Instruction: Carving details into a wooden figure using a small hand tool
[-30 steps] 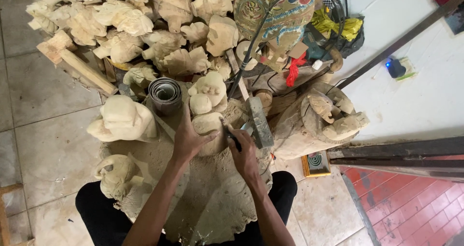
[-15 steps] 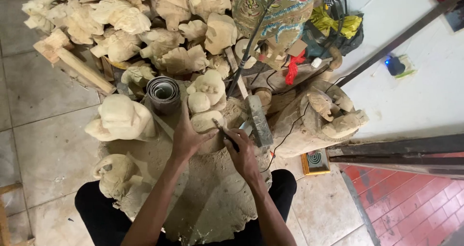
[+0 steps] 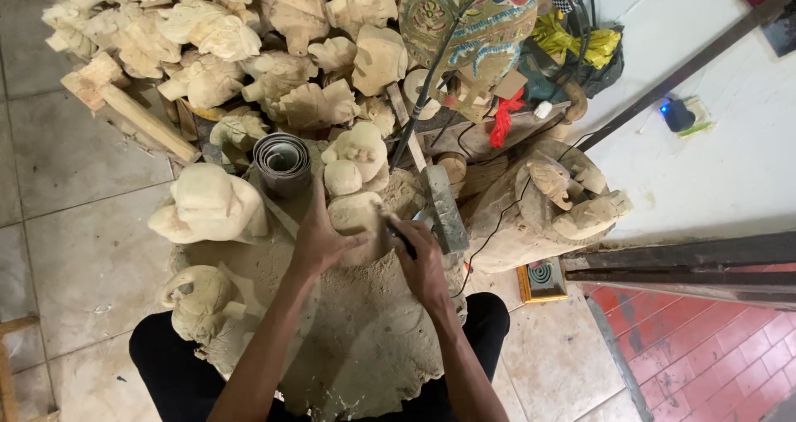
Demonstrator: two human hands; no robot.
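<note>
Left hand (image 3: 319, 241): spread flat against the left side of the pale wooden carving (image 3: 355, 191), fingers open and pressing on it, thumb pointing toward the other hand; it steadies the piece and grips nothing.
Right hand (image 3: 423, 264): clenched around a thin dark carving tool (image 3: 396, 231), knuckles up, the tip laid against the carving's lower right side.
Arms: both forearms run up from the bottom edge and meet at the carving, the left more upright, the right slanting in from the lower right.
Carving: stands on a rough, dust-covered wooden block (image 3: 365, 347) in front of the seated person, just between the two hands; it looks like rounded lumps stacked one above another.
Close by: a roll of grey sheet (image 3: 283, 161) stands just left of the carving's top; a grey flat bar (image 3: 446, 209) lies just to its right.
Left side: a bulky unfinished figure (image 3: 209, 204) and a smaller one (image 3: 199, 300) below it, both pale wood.
Right side: a larger carved figure (image 3: 547, 206), and beside its base a small yellow-framed box with a green spiral face (image 3: 543, 277) on the floor.
Behind: a heap of raw carvings (image 3: 249, 49), and a painted mask in teal, red and yellow (image 3: 485, 24).
Far right: a small dark blue thing with a lit dot (image 3: 676, 113) on the white surface.
</note>
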